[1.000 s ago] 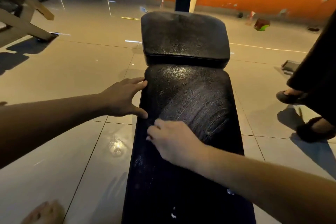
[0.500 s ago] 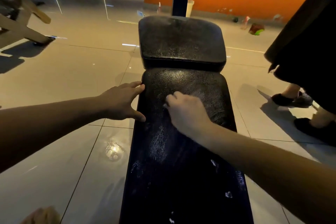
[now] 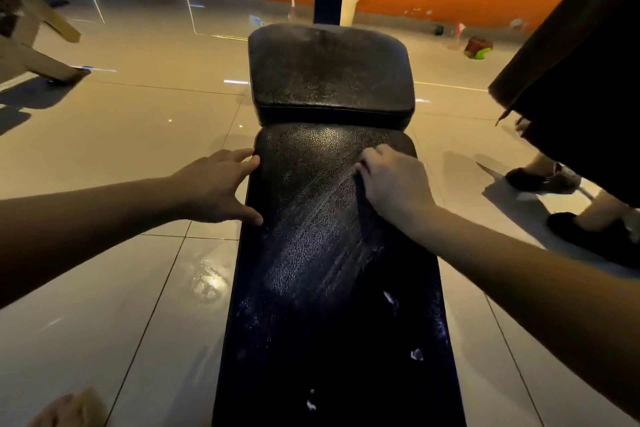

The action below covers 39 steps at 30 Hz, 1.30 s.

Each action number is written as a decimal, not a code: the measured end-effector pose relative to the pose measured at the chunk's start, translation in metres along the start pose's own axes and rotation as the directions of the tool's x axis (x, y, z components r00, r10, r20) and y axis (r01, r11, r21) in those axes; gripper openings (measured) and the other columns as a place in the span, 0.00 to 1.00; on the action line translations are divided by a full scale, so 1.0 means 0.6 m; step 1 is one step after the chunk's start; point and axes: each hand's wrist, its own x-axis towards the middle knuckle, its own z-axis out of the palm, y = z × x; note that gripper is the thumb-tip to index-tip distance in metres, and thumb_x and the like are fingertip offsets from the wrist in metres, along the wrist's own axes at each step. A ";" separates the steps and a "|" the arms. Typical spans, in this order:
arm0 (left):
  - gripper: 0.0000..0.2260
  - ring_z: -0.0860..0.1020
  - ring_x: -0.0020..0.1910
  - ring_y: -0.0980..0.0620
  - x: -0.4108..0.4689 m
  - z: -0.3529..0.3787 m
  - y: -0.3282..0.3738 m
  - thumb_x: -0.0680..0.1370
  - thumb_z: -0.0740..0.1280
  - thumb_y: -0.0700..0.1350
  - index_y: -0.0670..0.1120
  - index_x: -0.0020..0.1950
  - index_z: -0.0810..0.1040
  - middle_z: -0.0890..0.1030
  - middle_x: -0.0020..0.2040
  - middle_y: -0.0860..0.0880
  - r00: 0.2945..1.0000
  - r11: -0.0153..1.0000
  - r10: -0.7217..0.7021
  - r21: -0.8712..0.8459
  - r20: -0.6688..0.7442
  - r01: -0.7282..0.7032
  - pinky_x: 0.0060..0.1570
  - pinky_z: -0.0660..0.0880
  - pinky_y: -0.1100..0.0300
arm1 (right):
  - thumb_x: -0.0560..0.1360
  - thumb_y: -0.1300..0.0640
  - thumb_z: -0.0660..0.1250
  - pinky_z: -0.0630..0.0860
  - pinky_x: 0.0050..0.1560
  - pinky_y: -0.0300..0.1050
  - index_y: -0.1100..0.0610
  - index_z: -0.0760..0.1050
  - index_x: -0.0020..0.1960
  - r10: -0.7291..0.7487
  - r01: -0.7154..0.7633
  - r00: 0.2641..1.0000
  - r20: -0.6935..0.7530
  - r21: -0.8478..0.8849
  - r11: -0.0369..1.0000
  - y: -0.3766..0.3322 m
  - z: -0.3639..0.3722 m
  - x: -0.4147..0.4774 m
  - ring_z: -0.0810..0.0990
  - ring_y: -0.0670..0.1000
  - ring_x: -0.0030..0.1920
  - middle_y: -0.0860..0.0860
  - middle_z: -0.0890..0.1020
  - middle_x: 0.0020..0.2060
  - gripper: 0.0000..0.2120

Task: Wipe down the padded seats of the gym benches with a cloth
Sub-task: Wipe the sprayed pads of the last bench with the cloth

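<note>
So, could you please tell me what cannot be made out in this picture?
Head view only.
Cloth: hidden under the right hand; grip unclear.
Pad: near end cut off by the bottom edge.
Bench legs: hidden beneath the pad.
Bystander: cut off by the right edge.

The right hand (image 3: 394,184) has swept away from the left hand (image 3: 218,184), up and across the padded seat (image 3: 311,305) to its far right corner. Trailing back from it toward the left hand's thumb, a fresh band of pale wipe streaks (image 3: 322,229) now shows. A dark fold under its curled fingers may be the cloth (image 3: 361,192). Right of that hand, a bystander's dark garment (image 3: 571,80) hangs further into view.
</note>
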 end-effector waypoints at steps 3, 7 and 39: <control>0.52 0.52 0.81 0.45 -0.007 -0.015 0.020 0.70 0.72 0.69 0.46 0.83 0.51 0.49 0.84 0.47 1.000 0.998 0.001 0.056 0.013 -0.002 0.77 0.59 0.47 | 0.79 0.54 0.70 0.77 0.31 0.48 0.57 0.78 0.50 -0.297 0.276 0.951 0.090 0.194 0.941 -0.103 -0.006 -0.099 0.81 0.57 0.35 0.55 0.79 0.41 0.06; 0.60 0.50 0.81 0.45 -0.016 -0.021 0.063 0.63 0.72 0.75 0.45 0.83 0.50 0.47 0.84 0.46 0.996 0.997 -0.032 0.067 0.089 0.026 0.78 0.58 0.48 | 0.76 0.56 0.73 0.74 0.26 0.47 0.56 0.77 0.49 -0.602 0.551 0.784 0.151 0.277 0.788 -0.113 -0.019 -0.146 0.79 0.55 0.33 0.54 0.78 0.40 0.06; 0.64 0.47 0.81 0.43 -0.041 -0.001 0.118 0.61 0.72 0.76 0.44 0.83 0.45 0.42 0.83 0.44 0.987 0.976 -0.125 0.188 0.099 0.105 0.78 0.57 0.49 | 0.80 0.52 0.67 0.73 0.30 0.46 0.56 0.77 0.49 -0.497 0.452 0.863 0.092 0.301 0.840 -0.049 -0.019 -0.168 0.80 0.55 0.35 0.53 0.78 0.41 0.07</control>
